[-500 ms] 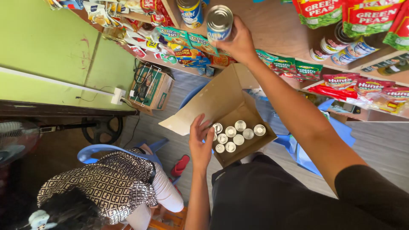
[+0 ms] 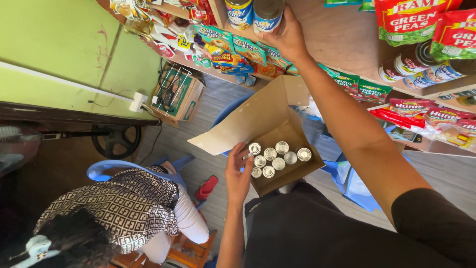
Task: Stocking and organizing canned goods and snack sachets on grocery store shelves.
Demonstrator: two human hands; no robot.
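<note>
Right arm: short black sleeve (image 2: 436, 218) ending above the elbow. Black fabric garment (image 2: 307, 233) covers the lap. Both forearms bare.

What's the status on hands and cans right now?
Right hand up at the wooden shelf, gripping a can beside another can. Left hand on a can in the open cardboard box. Seated person below left, apart.

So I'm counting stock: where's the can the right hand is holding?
In the head view, top centre: the right hand holds the can up at the wooden shelf, right beside another can already standing there.
</note>
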